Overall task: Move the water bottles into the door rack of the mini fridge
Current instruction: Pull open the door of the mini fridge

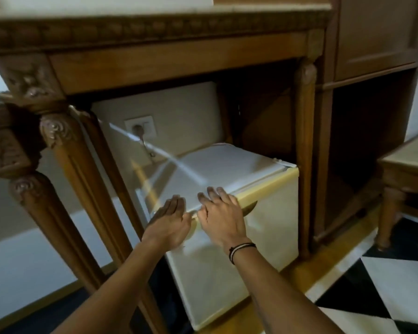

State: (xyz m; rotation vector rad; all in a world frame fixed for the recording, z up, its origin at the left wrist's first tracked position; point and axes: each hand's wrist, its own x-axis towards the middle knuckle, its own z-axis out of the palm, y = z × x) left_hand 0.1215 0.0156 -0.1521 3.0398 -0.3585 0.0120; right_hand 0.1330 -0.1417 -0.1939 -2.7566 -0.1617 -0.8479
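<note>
Plainly the job is only starting, because both bare forearms reach forward from the bottom of the view to the closed, cream-white mini fridge [239, 249] and nothing is being carried. The left hand [170, 220] is flat and empty, fingers straight and pressed together, edge-on just beside the top left corner of the door. The right hand [221, 213], with a thin black and white cord bracelet [241, 249] at the wrist, is spread wide and empty, palm down over the yellowed top edge of the door, fingertips resting on or just above the fridge's white top; I cannot tell which. No water bottles show anywhere in view, and the door rack is hidden behind the shut door. To open it well, I would hook the fingers under that top lip, near the side away from the hinge, and pull steadily toward the body, steadying the cabinet with the other hand so it does not slide. Beyond, the carved dark wooden console table [155, 27] boxes the fridge in, its turned leg [304, 153] close at the right, so the swing may be tight. Farther back a white wall socket [140, 127] holds a plug.
</note>
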